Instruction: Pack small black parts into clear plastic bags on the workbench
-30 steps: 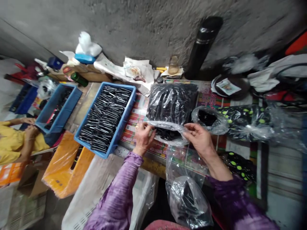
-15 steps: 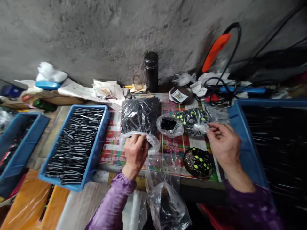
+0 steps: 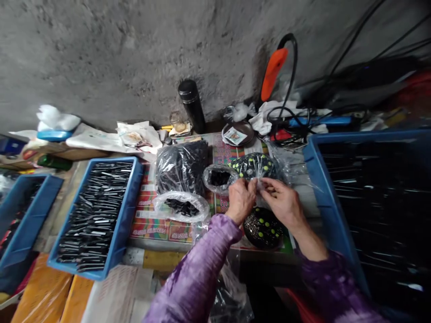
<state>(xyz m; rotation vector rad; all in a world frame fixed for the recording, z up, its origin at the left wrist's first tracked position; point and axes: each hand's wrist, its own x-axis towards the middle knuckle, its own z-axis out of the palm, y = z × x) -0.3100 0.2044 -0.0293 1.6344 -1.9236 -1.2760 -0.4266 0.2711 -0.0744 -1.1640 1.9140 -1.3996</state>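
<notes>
My left hand (image 3: pixel 241 198) and my right hand (image 3: pixel 282 199) meet at the gathered clear plastic of a bag of green-dotted black pieces (image 3: pixel 249 165); both sets of fingers pinch it. Just left of them, a small open plastic bag (image 3: pixel 220 178) shows dark contents. Farther left is a larger bag of black pieces (image 3: pixel 182 168), its rolled mouth (image 3: pixel 182 206) open toward me. Below my hands lies a round black dish (image 3: pixel 263 228) with green dots and small metallic bits.
A blue tray of black strips (image 3: pixel 97 215) stands left, a large blue bin (image 3: pixel 340 224) right. Behind are a black flask (image 3: pixel 191 105), a round plate (image 3: pixel 238 133), an orange-handled tool (image 3: pixel 274 74) and cables. Orange packages (image 3: pixel 45 291) lie at lower left.
My left hand has left the large bag's mouth and moved right to join my right hand at the green-dotted bag. The camera view has shifted somewhat.
</notes>
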